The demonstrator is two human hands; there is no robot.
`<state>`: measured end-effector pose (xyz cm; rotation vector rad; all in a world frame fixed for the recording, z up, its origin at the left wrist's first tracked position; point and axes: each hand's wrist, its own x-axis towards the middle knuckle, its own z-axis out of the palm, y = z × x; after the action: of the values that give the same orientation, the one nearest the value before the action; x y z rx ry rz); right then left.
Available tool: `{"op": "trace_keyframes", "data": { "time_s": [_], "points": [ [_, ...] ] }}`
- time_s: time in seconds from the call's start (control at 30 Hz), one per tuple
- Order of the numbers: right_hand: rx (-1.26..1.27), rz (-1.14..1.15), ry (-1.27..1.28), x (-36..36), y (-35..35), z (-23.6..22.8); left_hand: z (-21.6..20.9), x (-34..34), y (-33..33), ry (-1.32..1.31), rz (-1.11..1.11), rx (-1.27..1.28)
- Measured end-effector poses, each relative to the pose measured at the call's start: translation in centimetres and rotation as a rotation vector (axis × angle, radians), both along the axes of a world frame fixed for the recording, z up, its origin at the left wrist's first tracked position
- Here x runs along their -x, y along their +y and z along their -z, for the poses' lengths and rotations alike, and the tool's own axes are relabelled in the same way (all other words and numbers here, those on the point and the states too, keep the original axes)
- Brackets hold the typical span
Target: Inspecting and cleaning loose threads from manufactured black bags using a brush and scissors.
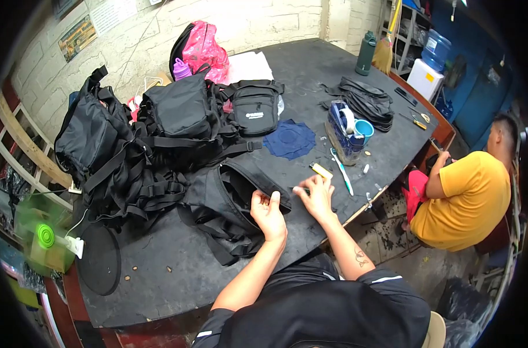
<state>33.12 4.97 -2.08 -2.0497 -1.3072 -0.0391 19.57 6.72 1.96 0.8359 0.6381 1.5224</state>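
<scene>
Wall posters point(92, 26), white bag label point(254, 115)

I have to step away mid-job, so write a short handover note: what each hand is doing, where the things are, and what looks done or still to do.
Left hand: grips the rim of the open black bag lying on the dark table.
Right hand: fingers spread flat on the table beside the bag's opening; whether it pinches anything is unclear.
Nearby: yellow lighter, white-and-teal tool, blue fabric patch, tape holder.
Done: seemingly the pile of black bags at left.
Left: the open bag, still in hand.
</scene>
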Motion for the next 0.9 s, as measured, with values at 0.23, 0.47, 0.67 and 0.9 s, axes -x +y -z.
{"op": "trace_keyframes", "data": {
  "time_s": [0.23,0.47,0.67,0.9],
  "points": [
    [-0.043,0.210,-0.379,-6.0,3.4,2.4,0.7,-1.8,2.6,-0.033,-0.050,-0.025],
    [-0.207,-0.159,0.568,-2.8,3.2,-0.7,1.2,-2.4,4.2,-0.165,-0.026,0.063],
    [-0.309,-0.324,0.966,7.2,-0.1,-3.0,1.5,-1.8,4.5,-0.277,-0.025,0.322],
    [-0.260,-0.255,0.662,8.2,0.2,-3.1,0.2,-0.2,4.4,-0.424,0.215,0.390]
  ]
}}
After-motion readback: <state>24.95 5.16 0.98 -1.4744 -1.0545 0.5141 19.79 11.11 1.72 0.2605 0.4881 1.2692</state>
